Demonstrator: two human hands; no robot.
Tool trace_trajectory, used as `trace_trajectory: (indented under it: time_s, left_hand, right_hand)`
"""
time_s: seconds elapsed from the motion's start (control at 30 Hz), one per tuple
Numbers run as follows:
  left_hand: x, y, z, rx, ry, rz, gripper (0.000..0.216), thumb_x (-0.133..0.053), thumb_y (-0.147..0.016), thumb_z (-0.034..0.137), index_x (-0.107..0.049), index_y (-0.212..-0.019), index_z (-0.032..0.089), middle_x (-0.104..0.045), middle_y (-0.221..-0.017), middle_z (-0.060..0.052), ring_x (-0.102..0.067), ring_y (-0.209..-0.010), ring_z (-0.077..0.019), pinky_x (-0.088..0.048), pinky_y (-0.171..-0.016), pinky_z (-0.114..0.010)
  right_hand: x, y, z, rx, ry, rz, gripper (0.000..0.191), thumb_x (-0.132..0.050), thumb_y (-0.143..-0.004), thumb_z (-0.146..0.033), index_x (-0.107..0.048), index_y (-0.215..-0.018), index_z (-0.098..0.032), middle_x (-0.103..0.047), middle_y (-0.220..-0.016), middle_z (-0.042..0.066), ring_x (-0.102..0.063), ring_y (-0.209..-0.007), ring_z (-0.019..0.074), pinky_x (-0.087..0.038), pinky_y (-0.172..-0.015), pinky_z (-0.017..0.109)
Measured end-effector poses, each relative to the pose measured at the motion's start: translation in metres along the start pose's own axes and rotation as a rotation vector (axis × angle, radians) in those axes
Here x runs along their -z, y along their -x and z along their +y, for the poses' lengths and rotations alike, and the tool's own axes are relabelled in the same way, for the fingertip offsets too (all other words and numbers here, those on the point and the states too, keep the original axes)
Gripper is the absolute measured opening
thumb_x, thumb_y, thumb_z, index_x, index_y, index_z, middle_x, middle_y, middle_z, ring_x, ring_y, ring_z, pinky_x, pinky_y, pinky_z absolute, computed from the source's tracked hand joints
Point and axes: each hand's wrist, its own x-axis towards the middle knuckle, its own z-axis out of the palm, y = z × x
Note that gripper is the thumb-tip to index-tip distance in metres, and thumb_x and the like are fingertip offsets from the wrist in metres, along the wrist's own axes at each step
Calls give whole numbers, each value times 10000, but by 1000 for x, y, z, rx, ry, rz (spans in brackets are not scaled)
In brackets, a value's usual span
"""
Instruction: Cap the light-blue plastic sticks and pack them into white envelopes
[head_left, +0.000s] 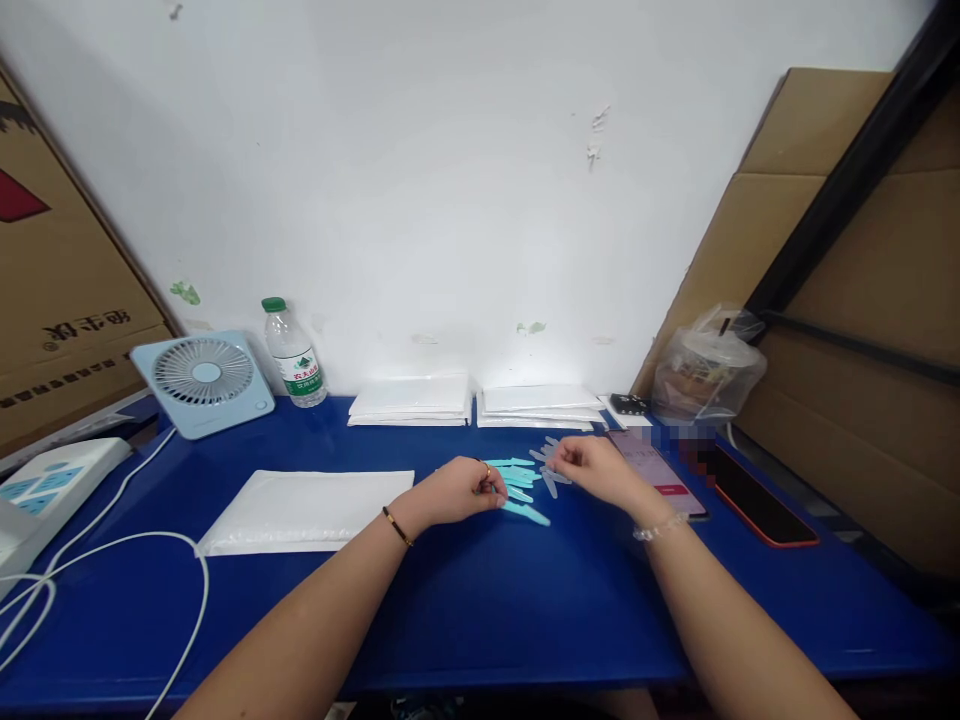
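Several small light-blue plastic sticks lie in a loose pile on the blue table. My left hand rests at the pile's left edge, fingers curled and pinching among the sticks. My right hand hovers at the pile's right side, fingers pinched on a clear, pale stick. A flat white padded envelope lies to the left of my left hand.
Two stacks of white envelopes sit against the wall. A small fan and water bottle stand back left, cables trail left. Two phones and a bagged cup sit right, near cardboard.
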Motion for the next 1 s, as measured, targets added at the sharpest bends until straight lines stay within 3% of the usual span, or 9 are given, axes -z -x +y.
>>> trace_trajectory:
  time_s: [0.07, 0.13, 0.23, 0.33, 0.43, 0.6, 1.0]
  left_hand:
    - [-3, 1, 2, 2, -96, -32, 190, -548, -814, 334, -675, -838, 194, -648, -762, -10, -550, -675, -126, -375, -592, -213]
    - [-4, 0, 1, 5, -207, 25, 157, -595, -788, 337, -671, -839, 210, -649, -814, -13, -569, -750, -148, -387, -637, -227]
    - [-4, -3, -3, 38, -354, 148, 190, -650, -754, 329, -650, -915, 229, -636, -917, -24, -570, -871, -189, -407, -722, -262]
    - [-4, -5, -7, 67, -409, 160, 135, -650, -756, 293, -646, -876, 232, -628, -928, -22, -568, -885, -195, -409, -748, -274]
    - [-3, -6, -8, 81, -398, 146, 57, -637, -761, 270, -651, -793, 224, -632, -888, -18, -572, -845, -183, -402, -719, -264]
    - [-2, -6, -7, 94, -258, 146, 84, -589, -794, 276, -633, -781, 205, -649, -791, 1, -574, -725, -141, -382, -631, -228]
    - [0, -6, -11, 122, -208, 175, 118, -569, -791, 296, -630, -789, 196, -650, -802, -9, -571, -722, -138, -385, -618, -221]
  right_hand:
    - [1, 2, 1, -8, 160, -74, 228, -661, -712, -399, -598, -661, -185, -622, -619, 11, -555, -566, 148, -347, -503, 237]
    - [-3, 2, 0, -21, 262, -100, 159, -682, -681, -337, -619, -698, -192, -645, -677, 20, -577, -617, 165, -353, -527, 241]
    - [-11, 0, -3, -21, 371, -109, 47, -627, -703, -247, -625, -705, -200, -646, -696, 27, -583, -641, 168, -350, -546, 241]
    - [-14, 0, -5, -28, 448, -101, 34, -589, -688, -166, -609, -677, -190, -626, -669, 35, -568, -618, 160, -335, -544, 240]
    - [-10, 2, -7, 19, 354, -111, 54, -546, -717, -150, -584, -703, -186, -611, -675, 21, -548, -610, 142, -342, -549, 235]
    - [0, 5, -9, 100, 28, -238, 110, -490, -806, -217, -595, -794, -188, -594, -702, 2, -529, -620, 125, -399, -574, 233]
    - [0, 7, -14, 113, -34, -262, 152, -531, -819, -285, -651, -821, -193, -601, -710, 13, -512, -610, 129, -411, -570, 251]
